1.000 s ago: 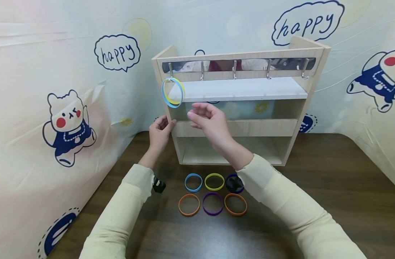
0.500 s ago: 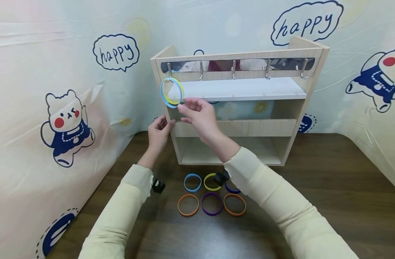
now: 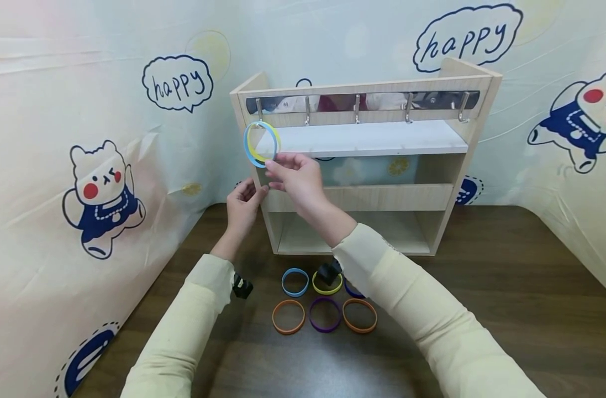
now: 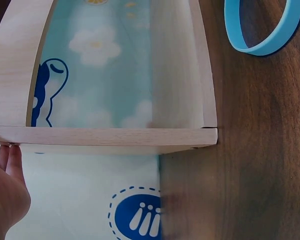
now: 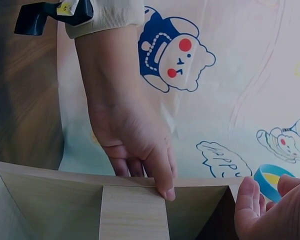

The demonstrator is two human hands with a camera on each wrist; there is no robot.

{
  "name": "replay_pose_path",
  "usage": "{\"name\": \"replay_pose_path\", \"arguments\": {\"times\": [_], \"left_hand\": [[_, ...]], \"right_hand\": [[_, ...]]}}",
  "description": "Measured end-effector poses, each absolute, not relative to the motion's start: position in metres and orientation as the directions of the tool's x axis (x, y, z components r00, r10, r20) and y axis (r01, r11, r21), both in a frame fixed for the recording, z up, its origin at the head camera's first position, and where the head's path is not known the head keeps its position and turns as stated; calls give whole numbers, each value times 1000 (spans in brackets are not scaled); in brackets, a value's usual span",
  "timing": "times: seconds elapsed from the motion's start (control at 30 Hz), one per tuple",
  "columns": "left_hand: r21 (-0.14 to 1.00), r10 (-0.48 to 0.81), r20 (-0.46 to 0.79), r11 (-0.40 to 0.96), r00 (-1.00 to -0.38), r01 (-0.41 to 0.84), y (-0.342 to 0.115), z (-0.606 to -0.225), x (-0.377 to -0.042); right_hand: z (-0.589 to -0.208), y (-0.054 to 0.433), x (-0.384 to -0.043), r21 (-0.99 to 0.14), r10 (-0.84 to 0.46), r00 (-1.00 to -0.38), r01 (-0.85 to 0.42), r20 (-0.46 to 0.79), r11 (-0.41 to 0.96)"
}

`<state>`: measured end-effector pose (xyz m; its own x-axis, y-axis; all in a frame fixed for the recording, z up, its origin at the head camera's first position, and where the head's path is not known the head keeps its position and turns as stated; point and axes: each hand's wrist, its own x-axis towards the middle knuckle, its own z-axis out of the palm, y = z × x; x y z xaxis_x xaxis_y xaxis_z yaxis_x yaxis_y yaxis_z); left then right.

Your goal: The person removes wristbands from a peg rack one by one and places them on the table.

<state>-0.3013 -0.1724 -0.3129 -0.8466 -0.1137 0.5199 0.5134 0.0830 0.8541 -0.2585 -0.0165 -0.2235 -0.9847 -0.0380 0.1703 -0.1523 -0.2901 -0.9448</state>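
A light blue wristband [image 3: 248, 145] and a yellow wristband [image 3: 278, 138] hang together from the leftmost hook [image 3: 259, 109] of a wooden shelf unit [image 3: 392, 196]. My right hand [image 3: 303, 179] has its thumb and fingertips at the lower right edge of the blue band, seemingly pinching it; the fingers partly hide the contact. In the right wrist view the blue band [image 5: 262, 175] shows between thumb and fingers. My left hand [image 3: 242, 207] grips the unit's left side panel, its thumb on the front edge [image 5: 165, 189].
On the brown table [image 3: 506, 287] in front lie a blue wristband [image 3: 284, 289], a yellow one [image 3: 327, 292], a dark blue one [image 3: 353, 293] partly behind the right sleeve, a purple one [image 3: 325, 330] and two orange ones [image 3: 289, 333]. More hooks [image 3: 357, 110] line the rail.
My right hand has moved left to the hanging wristbands and its fingertips now meet their lower edge. My left hand has stayed on the side panel.
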Motion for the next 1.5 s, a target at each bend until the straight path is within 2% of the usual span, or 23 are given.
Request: {"name": "replay_pose_path", "arguments": {"times": [0.67,1.5], "left_hand": [[861,-113,508,88,-854,501,-173,-313,-302],[857,-110,515,88,-850,507,-173,-314,-301]], "right_hand": [[-221,-20,-259,-940,-64,-988,-113,141,-321],[-210,-17,-250,-912,-48,-976,-178,210,-369]]}}
